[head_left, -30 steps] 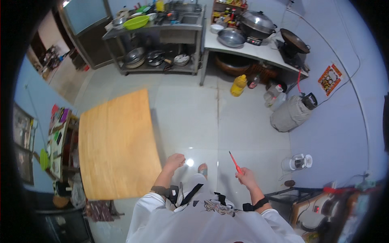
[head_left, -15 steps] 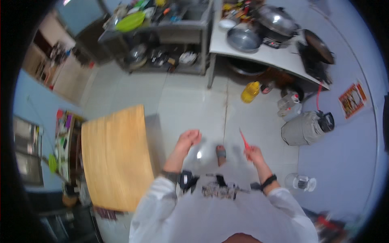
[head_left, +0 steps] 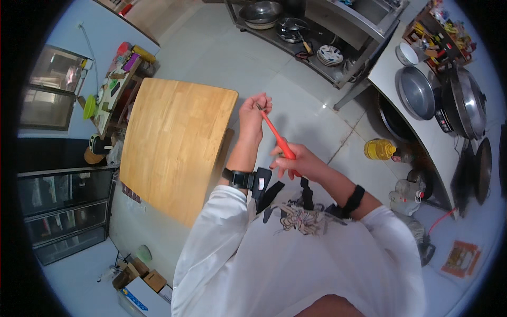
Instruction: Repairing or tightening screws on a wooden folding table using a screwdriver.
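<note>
My right hand (head_left: 296,161) is wrapped round the thick handle of a red screwdriver (head_left: 275,134), whose slim red shaft points up and left. Its dark metal tip reaches the fingers of my left hand (head_left: 254,112). That hand is closed, palm partly upward, with its fingers curled by the tip. Whatever the left fingers pinch is too small to make out. Both hands are raised in front of my body, just right of the wooden table (head_left: 177,142).
To the right stands a white table (head_left: 393,84) with a grey metal pan (head_left: 416,93) and a lidded pot. A yellow oil bottle (head_left: 379,149) and clear jugs stand on the floor. Ahead is a metal sink bench (head_left: 343,21); dark glass-fronted shelves (head_left: 66,195) are at left.
My view has turned left, towards the wooden table. The hands, apart before, have come together, with the screwdriver's tip now at the left fingers.
</note>
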`<state>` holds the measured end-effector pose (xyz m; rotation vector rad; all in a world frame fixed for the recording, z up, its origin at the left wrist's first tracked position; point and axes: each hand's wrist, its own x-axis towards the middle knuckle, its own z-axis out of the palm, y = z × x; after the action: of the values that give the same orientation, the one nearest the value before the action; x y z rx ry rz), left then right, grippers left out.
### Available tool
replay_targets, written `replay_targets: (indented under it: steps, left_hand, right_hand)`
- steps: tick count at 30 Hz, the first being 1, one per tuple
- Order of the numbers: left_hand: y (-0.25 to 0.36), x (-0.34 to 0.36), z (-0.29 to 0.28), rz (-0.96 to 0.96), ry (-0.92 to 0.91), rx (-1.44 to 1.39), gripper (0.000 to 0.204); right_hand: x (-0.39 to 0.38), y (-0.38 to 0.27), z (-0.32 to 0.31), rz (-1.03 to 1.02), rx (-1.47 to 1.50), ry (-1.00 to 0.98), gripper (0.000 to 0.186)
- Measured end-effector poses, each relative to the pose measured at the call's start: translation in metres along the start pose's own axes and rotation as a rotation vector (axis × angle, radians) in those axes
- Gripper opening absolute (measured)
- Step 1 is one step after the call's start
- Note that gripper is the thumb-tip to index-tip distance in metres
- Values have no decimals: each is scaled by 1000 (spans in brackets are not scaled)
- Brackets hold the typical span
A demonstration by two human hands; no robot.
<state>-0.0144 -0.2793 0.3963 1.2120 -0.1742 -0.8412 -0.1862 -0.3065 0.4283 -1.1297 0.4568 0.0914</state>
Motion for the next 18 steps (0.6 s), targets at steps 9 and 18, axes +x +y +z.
replay_targets:
  steps: [9,18]
  left_hand:
    - [34,145,-9,661,213,766,20]
    - [42,247,-34,566,332,743,19]
  right_hand:
    - [132,-85,-21,103,-60,-128,23]
    - [247,-143,-74,93,-146,-354,17]
